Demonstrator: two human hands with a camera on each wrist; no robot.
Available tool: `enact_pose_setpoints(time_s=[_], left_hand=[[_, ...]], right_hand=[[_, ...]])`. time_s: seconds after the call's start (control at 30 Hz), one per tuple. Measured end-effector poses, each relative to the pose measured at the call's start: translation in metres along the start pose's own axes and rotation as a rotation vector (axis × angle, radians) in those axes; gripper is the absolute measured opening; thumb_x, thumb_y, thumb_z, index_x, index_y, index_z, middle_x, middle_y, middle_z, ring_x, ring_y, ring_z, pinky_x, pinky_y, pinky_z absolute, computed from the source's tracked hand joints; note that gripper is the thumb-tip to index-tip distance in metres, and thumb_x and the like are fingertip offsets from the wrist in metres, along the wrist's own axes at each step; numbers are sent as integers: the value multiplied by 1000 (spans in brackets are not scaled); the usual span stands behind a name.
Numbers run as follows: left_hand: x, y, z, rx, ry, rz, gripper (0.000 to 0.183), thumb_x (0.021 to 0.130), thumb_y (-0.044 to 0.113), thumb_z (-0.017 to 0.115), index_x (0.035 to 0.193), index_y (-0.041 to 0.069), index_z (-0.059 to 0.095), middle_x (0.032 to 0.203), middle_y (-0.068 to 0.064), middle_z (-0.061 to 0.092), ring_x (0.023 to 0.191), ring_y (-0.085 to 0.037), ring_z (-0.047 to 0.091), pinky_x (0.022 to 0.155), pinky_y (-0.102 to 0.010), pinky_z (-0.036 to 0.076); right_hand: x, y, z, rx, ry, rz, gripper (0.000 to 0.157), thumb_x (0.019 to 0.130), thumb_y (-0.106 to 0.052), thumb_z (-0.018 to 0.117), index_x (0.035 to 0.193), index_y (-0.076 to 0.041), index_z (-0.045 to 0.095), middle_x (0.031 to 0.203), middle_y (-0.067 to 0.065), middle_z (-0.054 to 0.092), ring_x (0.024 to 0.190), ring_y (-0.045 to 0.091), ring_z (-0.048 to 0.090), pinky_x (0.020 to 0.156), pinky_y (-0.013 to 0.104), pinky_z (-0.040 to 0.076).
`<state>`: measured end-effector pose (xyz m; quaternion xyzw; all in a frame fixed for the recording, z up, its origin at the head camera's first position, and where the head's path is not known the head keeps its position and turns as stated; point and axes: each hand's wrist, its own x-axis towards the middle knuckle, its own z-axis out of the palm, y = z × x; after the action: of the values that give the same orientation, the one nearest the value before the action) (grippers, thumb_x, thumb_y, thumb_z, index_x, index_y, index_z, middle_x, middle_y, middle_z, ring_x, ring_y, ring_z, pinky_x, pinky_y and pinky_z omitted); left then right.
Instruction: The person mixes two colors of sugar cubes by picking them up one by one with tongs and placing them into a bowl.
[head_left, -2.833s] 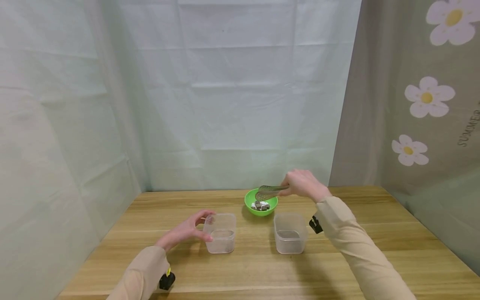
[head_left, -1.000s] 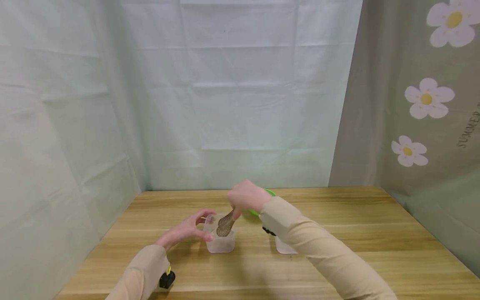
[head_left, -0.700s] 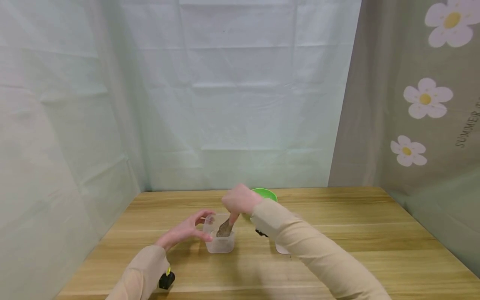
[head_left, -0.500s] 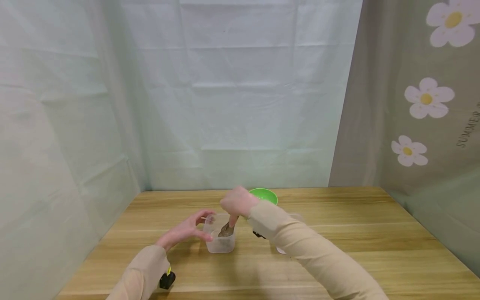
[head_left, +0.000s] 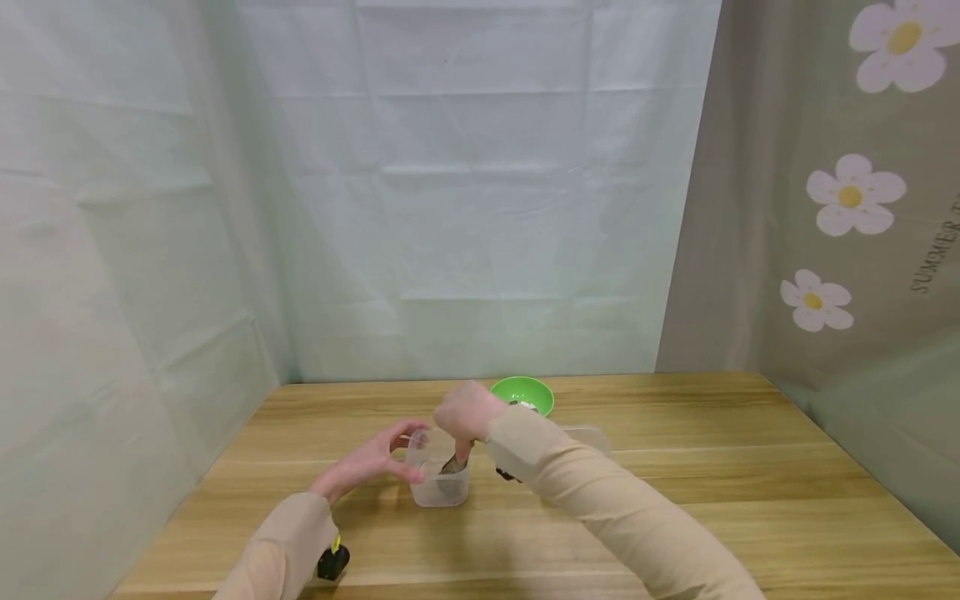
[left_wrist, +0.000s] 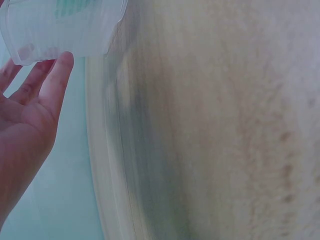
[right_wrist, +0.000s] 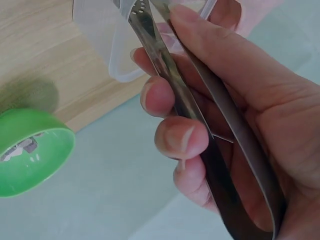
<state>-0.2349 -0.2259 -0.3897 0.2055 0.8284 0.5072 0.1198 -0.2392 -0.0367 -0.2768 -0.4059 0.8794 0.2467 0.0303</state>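
Note:
My left hand [head_left: 371, 460] holds the left side of a clear plastic container [head_left: 439, 493], thumb at the front and fingers behind. In the left wrist view, the fingertips touch the container [left_wrist: 90, 35]. My right hand [head_left: 468, 412] grips metal tongs [right_wrist: 250, 155] between thumb and fingers. The perforated tong heads [head_left: 453, 467] point down inside the container. Whether anything lies between them is hidden. Behind the right hand stands a green bowl [head_left: 522, 385] with brown and white pieces in it.
A second clear container [head_left: 588, 435] stands to the right, mostly covered by the right sleeve [head_left: 600, 496]. The wooden table [head_left: 750, 467] is bounded by a pale cloth [head_left: 480, 208] at the back and a flowered curtain [head_left: 847, 275] at the right.
The right hand has carried the tongs from above the green bowl leftward to the left container and lowered them into it. The left hand has kept its hold on that container.

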Motion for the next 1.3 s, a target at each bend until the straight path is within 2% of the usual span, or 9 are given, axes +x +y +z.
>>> enact_pose_setpoints(time_s=[0.2, 0.23, 0.4, 0.53, 0.63, 0.73, 0.9, 1.13, 1.3], left_hand=[[-2, 4, 0, -26, -11, 18, 76, 74, 15, 74, 135, 0, 31, 128, -21, 37, 115, -38, 33, 86, -52, 35], [-1, 0, -1, -26, -11, 22, 76, 74, 14, 74, 136, 1, 31, 128, -21, 38, 115, -38, 33, 85, -51, 35], [-1, 0, 0, -24, -10, 39, 75, 74, 13, 74, 134, 0, 32, 127, -21, 39, 115, -37, 35, 85, -49, 36], [-1, 1, 1, -6, -2, 37, 75, 73, 14, 75, 134, 0, 33, 127, -20, 40, 114, -35, 36, 86, -47, 36], [0, 0, 2, 10, 5, 34, 76, 72, 17, 76, 134, 0, 34, 126, -20, 41, 114, -35, 37, 86, -47, 36], [0, 0, 3, 18, 11, 32, 77, 71, 19, 76, 133, 1, 34, 126, -19, 41, 114, -34, 37, 87, -48, 35], [-1, 0, 3, 20, 19, 37, 77, 70, 19, 77, 133, 2, 36, 126, -18, 41, 113, -34, 38, 87, -48, 34], [-1, 0, 2, 14, 19, 37, 78, 70, 17, 76, 134, 2, 34, 127, -17, 41, 114, -35, 37, 87, -48, 35], [-1, 0, 3, 30, 24, 25, 76, 71, 17, 76, 133, 1, 35, 127, -17, 40, 114, -35, 37, 87, -48, 35]], right_hand=[[-1, 2, 3, 12, 30, -14, 29, 66, -37, 80, 68, -18, 57, 61, -10, 50, 56, 6, 44, 53, 22, 41], [-1, 3, 4, 21, 34, -17, 30, 66, -38, 79, 68, -18, 57, 61, -9, 50, 55, 6, 45, 52, 21, 41], [-7, 14, 10, 141, 57, -16, 33, 66, -43, 77, 63, -18, 57, 57, -8, 52, 47, 5, 47, 46, 20, 40], [-13, 27, 17, 265, 101, -42, 35, 70, -39, 76, 54, -17, 54, 48, -9, 46, 40, 4, 38, 41, 19, 34], [-17, 37, 23, 322, 153, -84, 41, 73, -36, 74, 46, -17, 50, 40, -9, 37, 37, 4, 29, 39, 19, 26], [-21, 46, 32, 366, 211, -127, 43, 76, -35, 72, 45, -18, 48, 39, -10, 32, 38, 3, 26, 39, 19, 22], [-26, 55, 44, 448, 303, -172, 42, 79, -34, 69, 47, -20, 46, 41, -11, 33, 40, 2, 24, 40, 19, 20], [-31, 60, 57, 543, 356, -195, 47, 82, -33, 66, 47, -19, 38, 42, -12, 30, 38, 2, 19, 39, 18, 17], [-32, 63, 61, 583, 378, -205, 39, 84, -30, 64, 51, -16, 50, 45, -7, 44, 38, 1, 27, 40, 18, 22]])
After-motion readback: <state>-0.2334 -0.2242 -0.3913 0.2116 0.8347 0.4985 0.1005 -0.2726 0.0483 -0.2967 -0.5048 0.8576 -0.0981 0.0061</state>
